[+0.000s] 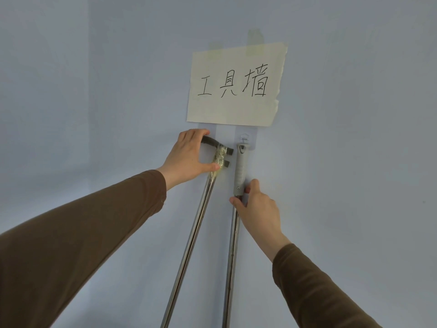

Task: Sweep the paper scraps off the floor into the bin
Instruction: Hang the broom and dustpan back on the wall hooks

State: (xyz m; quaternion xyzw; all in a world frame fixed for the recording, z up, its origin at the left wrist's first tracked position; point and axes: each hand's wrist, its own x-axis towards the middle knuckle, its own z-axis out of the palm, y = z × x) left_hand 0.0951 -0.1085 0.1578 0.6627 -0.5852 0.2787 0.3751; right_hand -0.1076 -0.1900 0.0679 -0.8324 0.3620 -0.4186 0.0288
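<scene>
While both poles lean at the wall (71,91), left hand (186,157) grips taped pole (189,245) top; right hand (257,209) clamps grey-handled pole (233,256), below sign (236,86).

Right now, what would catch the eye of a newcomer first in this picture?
The paper sign with three handwritten characters, taped on the wall, stands out first. Below it, two metal poles lean close together: the left hand grips the taped black handle of one, and the right hand holds the grey-handled pole, which hangs from a hook.
</scene>
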